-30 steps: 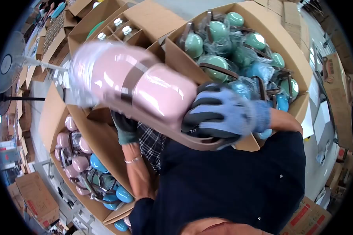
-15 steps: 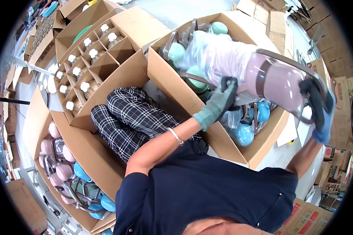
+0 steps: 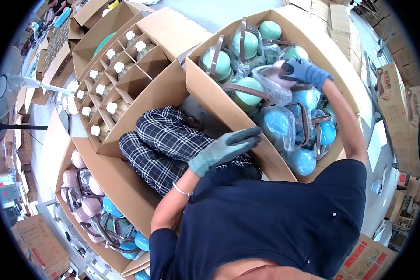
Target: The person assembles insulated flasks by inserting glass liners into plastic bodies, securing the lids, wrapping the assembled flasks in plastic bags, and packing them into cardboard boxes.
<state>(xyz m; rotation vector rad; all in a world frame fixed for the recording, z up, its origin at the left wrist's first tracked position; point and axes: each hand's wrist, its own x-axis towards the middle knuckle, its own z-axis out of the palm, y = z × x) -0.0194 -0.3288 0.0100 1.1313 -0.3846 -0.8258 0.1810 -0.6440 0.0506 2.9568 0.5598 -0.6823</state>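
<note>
Though carton lettering [image 3: 388,86] blurs, right grip [image 3: 305,72] clasps a pink flask [image 3: 276,74], left grip [image 3: 226,147] unclenched.

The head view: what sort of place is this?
Likely a factory or warehouse packing area: a carton holds flasks, some in clear plastic; a divided box holds white-topped bottles; more cartons stand around.

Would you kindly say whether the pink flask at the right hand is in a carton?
Apparently in: the pink flask sits among green flasks and blue flasks inside the carton, the right hand on it.
</note>
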